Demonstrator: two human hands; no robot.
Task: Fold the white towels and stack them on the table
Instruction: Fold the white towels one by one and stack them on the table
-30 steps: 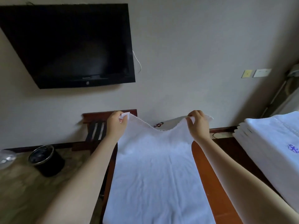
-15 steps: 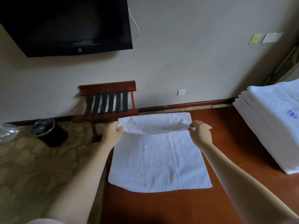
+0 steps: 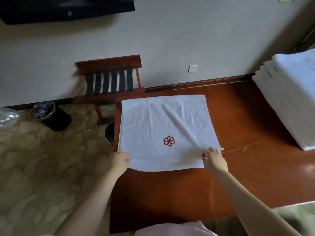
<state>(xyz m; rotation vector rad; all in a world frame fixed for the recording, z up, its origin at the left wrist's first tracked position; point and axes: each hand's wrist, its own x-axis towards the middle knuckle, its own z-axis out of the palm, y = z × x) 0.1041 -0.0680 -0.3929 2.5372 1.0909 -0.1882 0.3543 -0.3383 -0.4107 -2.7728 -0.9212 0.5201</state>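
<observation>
Here we go: white towel (image 3: 163,120) lies flat on the brown table (image 3: 170,193), doubled over, two layers showing along the near edge. My left hand (image 3: 120,160) pinches the near-left corner, and my right hand (image 3: 214,160) pinches the near-right corner, fingers curled over the top layer. Red flower emblem (image 3: 169,141) faces up (just beyond my hands). The stack of folded towels (image 3: 289,99) sits on the table's right side, well apart.

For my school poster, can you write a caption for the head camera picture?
Left hand and right hand hold the near corners of a folded white towel on the table.
</observation>
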